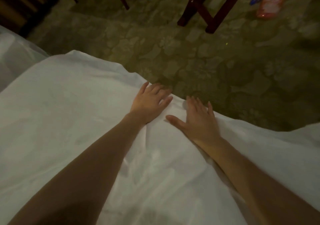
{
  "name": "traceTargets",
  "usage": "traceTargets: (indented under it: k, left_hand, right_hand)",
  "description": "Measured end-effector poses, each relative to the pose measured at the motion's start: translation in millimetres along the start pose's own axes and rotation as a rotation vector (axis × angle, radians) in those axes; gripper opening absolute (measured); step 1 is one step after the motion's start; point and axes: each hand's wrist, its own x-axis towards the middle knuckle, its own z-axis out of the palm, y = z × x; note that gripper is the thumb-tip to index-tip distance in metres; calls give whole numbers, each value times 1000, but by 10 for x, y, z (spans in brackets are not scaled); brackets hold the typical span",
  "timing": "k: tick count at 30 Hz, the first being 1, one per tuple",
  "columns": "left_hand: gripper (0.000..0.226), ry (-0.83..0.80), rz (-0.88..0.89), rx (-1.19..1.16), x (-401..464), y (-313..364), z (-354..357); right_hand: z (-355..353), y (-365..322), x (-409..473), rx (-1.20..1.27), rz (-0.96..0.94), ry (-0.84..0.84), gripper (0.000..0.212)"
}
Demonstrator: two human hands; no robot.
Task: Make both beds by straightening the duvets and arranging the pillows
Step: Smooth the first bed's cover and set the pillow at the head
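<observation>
A white duvet (65,107) covers the bed and fills the lower half of the view, with soft creases between my arms. My left hand (149,102) lies flat on the duvet at its far edge, fingers straight and reaching the hem. My right hand (199,119) presses flat on the duvet just to the right, fingers spread, thumb pointing left. Neither hand grips the cloth. No pillow is in view.
Beyond the duvet's edge lies a patterned green carpet (216,60). Dark red wooden chair legs (199,10) stand at the top middle. An orange and white packet (271,1) lies on the floor at top right. White bedding of another bed (15,55) shows at the left.
</observation>
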Motion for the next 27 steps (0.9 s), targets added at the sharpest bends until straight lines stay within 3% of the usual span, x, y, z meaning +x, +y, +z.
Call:
traceTargets:
  k: [4, 7, 11, 13, 17, 20, 22, 25, 27]
  left_hand:
    - [49, -125, 83, 0, 141, -98, 49]
    - [49, -122, 125, -6, 143, -112, 118]
    - [84, -76, 138, 44, 147, -135, 186]
    - [91, -56, 147, 27, 154, -143, 200]
    - [87, -77, 172, -8, 168, -173, 212]
    - [73, -148, 209, -57, 201, -188, 238]
    - [78, -183, 210, -70, 220, -200, 239]
    - [87, -155, 205, -58, 227, -200, 237]
    - [71, -98, 215, -59, 208, -166, 215]
  right_hand:
    - [18, -6, 180, 121, 55, -156, 118]
    - [64, -6, 163, 215, 109, -222, 120]
    - [90, -14, 180, 241, 139, -211, 122]
    - [123, -20, 192, 225, 131, -191, 121]
    - [164, -26, 182, 203, 102, -127, 113]
    - [161, -32, 139, 225, 68, -61, 90]
    - [158, -38, 125, 224, 63, -50, 79]
    - [154, -33, 125, 192, 54, -47, 78]
    - [152, -19, 131, 201, 55, -56, 81]
